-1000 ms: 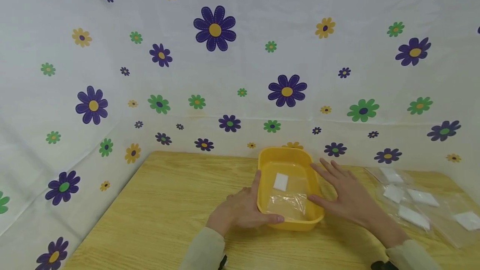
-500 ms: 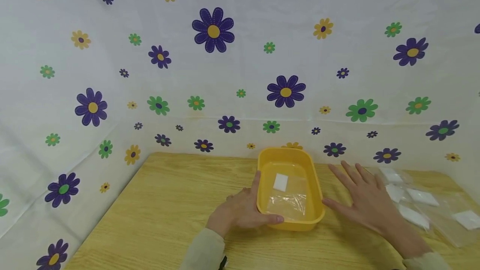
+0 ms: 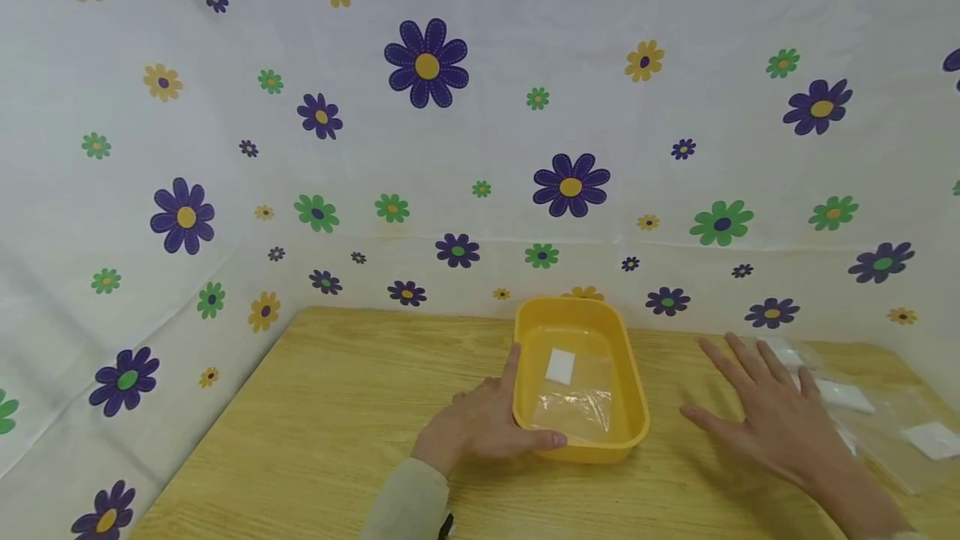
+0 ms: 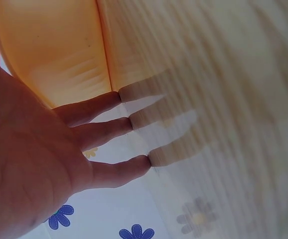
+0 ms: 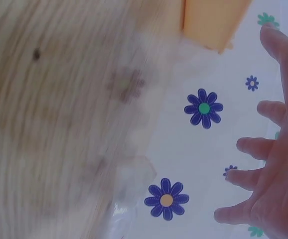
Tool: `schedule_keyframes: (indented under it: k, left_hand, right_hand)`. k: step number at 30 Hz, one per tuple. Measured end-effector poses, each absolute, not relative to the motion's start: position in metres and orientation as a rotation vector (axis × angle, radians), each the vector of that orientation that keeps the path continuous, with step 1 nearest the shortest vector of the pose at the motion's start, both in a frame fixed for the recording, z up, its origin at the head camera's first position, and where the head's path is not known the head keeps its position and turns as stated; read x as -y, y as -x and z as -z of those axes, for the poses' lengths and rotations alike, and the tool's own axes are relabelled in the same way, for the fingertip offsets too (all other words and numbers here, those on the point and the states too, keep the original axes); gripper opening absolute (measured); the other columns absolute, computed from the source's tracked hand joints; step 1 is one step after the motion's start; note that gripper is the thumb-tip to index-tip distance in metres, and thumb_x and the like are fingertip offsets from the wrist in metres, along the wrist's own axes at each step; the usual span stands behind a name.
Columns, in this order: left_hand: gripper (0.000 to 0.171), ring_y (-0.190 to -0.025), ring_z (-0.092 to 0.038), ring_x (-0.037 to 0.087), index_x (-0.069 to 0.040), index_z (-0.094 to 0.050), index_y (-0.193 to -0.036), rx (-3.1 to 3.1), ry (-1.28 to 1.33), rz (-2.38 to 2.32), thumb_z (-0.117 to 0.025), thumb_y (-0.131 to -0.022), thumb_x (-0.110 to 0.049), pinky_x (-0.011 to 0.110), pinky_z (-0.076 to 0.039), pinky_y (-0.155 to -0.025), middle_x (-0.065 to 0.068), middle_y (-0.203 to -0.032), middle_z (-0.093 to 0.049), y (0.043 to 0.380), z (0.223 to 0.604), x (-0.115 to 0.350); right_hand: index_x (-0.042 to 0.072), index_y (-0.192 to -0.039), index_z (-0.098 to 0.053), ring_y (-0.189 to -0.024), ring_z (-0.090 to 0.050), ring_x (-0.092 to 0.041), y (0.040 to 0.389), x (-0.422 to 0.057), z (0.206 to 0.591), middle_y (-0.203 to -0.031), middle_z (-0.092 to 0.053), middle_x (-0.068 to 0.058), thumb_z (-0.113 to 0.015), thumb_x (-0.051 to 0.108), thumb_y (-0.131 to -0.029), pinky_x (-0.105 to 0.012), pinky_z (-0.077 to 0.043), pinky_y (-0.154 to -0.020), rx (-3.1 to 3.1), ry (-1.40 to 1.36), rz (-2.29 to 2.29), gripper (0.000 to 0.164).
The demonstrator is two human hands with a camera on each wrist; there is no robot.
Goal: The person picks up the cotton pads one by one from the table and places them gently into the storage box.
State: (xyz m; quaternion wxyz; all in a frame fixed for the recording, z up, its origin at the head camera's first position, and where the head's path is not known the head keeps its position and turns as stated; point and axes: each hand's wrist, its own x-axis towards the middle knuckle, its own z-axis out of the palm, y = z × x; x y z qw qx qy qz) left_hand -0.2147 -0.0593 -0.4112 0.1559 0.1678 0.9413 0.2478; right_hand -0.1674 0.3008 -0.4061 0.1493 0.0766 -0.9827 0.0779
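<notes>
A yellow plastic basin (image 3: 630,382) stands on the wooden table in the head view. Inside it lies a clear plastic bag with a white square piece (image 3: 560,366). My left hand (image 3: 480,423) rests at the basin's near left corner, thumb along the front rim and index finger against the left side. In the left wrist view, fingers (image 4: 111,127) of this hand reach straight down to the tabletop beside the basin. My right hand (image 3: 780,419) hovers with spread fingers over the right part of the table, holding nothing, and partly hides clear bags with white pieces (image 3: 846,396).
More clear bags with white pieces, such as the far right one (image 3: 933,440), lie loosely overlapping on the table (image 3: 337,432). A white flower-printed cloth (image 3: 465,140) hangs behind the table and along its left side.
My right hand has left the basin's right side and moved right, over toward the bags. My left hand, the basin and the bag in it have stayed in place.
</notes>
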Motion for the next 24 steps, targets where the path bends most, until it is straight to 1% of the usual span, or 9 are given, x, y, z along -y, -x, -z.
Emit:
schedule_keyframes:
  k: [3, 9, 12, 16, 20, 24]
  left_hand:
    - [0.133, -0.136, -0.056, 0.031, -0.028, 0.010, -0.165, -2.698, -0.478, -0.696, -0.065, -0.072, -0.087, 0.063, -0.039, -0.114, 0.010, -0.157, -0.049, 0.214, 0.411, 0.060]
    - [0.134, -0.136, -0.056, 0.031, -0.028, 0.010, -0.165, -2.706, -0.487, -0.698, -0.065, -0.072, -0.088, 0.064, -0.038, -0.114, 0.009, -0.158, -0.049, 0.215, 0.411, 0.062]
    - [0.133, -0.135, -0.056, 0.031, -0.028, 0.010, -0.165, -2.704, -0.491, -0.709, -0.066, -0.072, -0.087, 0.065, -0.038, -0.114, 0.009, -0.157, -0.050, 0.215, 0.411, 0.062]
    - [0.133, -0.135, -0.057, 0.032, -0.029, 0.010, -0.165, -2.699, -0.498, -0.723, -0.066, -0.072, -0.087, 0.066, -0.038, -0.114, 0.009, -0.157, -0.050, 0.216, 0.412, 0.061]
    - [0.133, -0.133, -0.058, 0.032, -0.029, 0.010, -0.165, -2.692, -0.499, -0.734, -0.065, -0.072, -0.087, 0.066, -0.038, -0.114, 0.009, -0.157, -0.050, 0.217, 0.413, 0.061]
    - [0.132, -0.134, -0.058, 0.032, -0.030, 0.010, -0.165, -2.683, -0.487, -0.746, -0.066, -0.073, -0.087, 0.066, -0.038, -0.114, 0.009, -0.156, -0.050, 0.216, 0.413, 0.061]
  right_hand:
    - [0.023, -0.163, -0.028, -0.138, -0.034, -0.062, 0.165, -0.308, 0.409, -0.160, -0.037, -0.028, -0.067, 0.068, -0.087, -0.088, -0.019, -0.101, 2.814, -0.197, -0.226, 0.096]
    - [0.028, -0.166, -0.017, -0.140, -0.028, -0.065, 0.160, -0.318, 0.412, -0.160, -0.033, -0.032, -0.063, 0.069, -0.089, -0.090, -0.018, -0.096, 2.863, -0.123, -0.242, 0.098]
    - [0.028, -0.166, -0.013, -0.138, -0.028, -0.067, 0.158, -0.324, 0.413, -0.159, -0.032, -0.035, -0.062, 0.069, -0.090, -0.091, -0.017, -0.095, 2.889, -0.088, -0.230, 0.099]
    - [0.029, -0.166, -0.008, -0.135, -0.030, -0.067, 0.155, -0.333, 0.414, -0.159, -0.031, -0.036, -0.061, 0.071, -0.090, -0.091, -0.019, -0.096, 2.908, -0.039, -0.175, 0.102]
    - [0.025, -0.166, -0.012, -0.134, -0.029, -0.069, 0.155, -0.347, 0.418, -0.159, -0.029, -0.036, -0.060, 0.073, -0.089, -0.090, -0.017, -0.097, 2.916, 0.010, -0.140, 0.102]
    - [0.019, -0.165, -0.016, -0.132, -0.026, -0.071, 0.153, -0.363, 0.423, -0.158, -0.026, -0.038, -0.059, 0.075, -0.088, -0.091, -0.015, -0.095, 2.936, 0.052, -0.135, 0.105]
